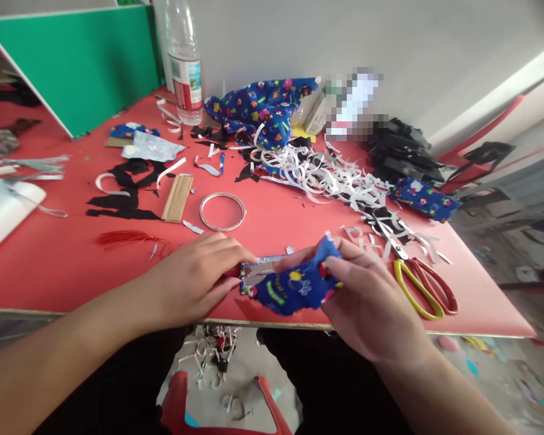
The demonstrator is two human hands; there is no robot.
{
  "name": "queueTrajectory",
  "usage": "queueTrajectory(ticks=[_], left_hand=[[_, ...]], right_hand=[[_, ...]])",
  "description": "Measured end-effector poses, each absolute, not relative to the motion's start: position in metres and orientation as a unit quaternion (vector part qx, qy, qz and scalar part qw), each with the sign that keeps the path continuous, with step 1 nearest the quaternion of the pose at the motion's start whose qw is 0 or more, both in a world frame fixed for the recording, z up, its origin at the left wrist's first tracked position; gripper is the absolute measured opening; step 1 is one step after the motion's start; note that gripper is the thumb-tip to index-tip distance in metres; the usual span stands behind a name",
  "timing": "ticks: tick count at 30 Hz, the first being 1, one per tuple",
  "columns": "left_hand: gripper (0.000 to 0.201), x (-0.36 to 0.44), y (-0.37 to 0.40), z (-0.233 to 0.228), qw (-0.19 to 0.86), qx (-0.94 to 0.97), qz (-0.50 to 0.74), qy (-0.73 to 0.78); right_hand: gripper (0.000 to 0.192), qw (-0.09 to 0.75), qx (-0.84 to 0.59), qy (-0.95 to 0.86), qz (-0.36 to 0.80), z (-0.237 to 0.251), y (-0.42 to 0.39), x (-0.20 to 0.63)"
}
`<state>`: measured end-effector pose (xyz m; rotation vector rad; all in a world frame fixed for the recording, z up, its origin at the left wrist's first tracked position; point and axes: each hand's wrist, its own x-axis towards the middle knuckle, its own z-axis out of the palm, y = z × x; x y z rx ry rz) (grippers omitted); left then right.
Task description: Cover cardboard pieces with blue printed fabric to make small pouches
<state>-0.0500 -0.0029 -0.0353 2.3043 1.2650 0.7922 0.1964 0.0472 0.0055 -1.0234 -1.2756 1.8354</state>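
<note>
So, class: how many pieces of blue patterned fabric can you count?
4: one in both hands, a heap by the wall, one far right, one beside the bottle; others may be hidden.

Two bare forearms reach in from the bottom edge, with no sleeves, watch, bracelet or rings showing. The left hand (pixel 194 278) and right hand (pixel 372 308) are ungloved, with short, plain, unpainted nails on the fingers (pixel 333 264). Dark, black clothing covers the lap below.
</note>
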Motion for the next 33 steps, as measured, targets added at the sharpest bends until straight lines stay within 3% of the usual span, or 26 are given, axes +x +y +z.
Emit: queueTrajectory(ticks=[8, 12, 13, 16, 19, 23, 26, 28, 33], left_hand=[[0.017, -0.048, -0.008, -0.023, 0.267, 0.697, 0.404, 0.529], [0.047, -0.023, -0.018, 0.003, 0.425, 0.592, 0.453, 0.513], [0.047, -0.015, -0.019, 0.008, 0.477, 0.569, 0.435, 0.509], [0.013, 0.003, -0.016, 0.015, 0.566, 0.480, 0.435, 0.510], [0.021, 0.009, -0.011, 0.013, 0.578, 0.411, 0.463, 0.531], [0.021, 0.009, -0.014, 0.007, 0.595, 0.394, 0.435, 0.549], [0.036, 0.001, -0.023, 0.004, 0.542, 0.513, 0.352, 0.564], [0.042, -0.010, -0.028, 0.000, 0.431, 0.645, 0.314, 0.547], [0.018, -0.046, -0.029, -0.019, 0.132, 0.842, 0.278, 0.443]], right_hand=[[0.010, 0.399, -0.368, -0.465, 0.700, 0.003, 0.056, 0.204], [0.008, 0.341, -0.326, -0.586, 0.659, 0.001, 0.045, 0.194], [0.010, 0.329, -0.318, -0.623, 0.635, 0.002, 0.042, 0.192], [0.012, 0.360, -0.329, -0.623, 0.612, 0.000, 0.036, 0.186], [0.014, 0.392, -0.371, -0.491, 0.684, -0.007, 0.034, 0.183], [0.028, 0.314, -0.417, -0.457, 0.721, -0.008, 0.039, 0.187], [0.028, 0.266, -0.438, -0.568, 0.643, 0.007, 0.049, 0.190], [0.021, 0.193, -0.420, -0.655, 0.598, 0.018, 0.060, 0.190], [0.020, -0.001, -0.388, -0.732, 0.560, 0.020, 0.093, 0.176]])
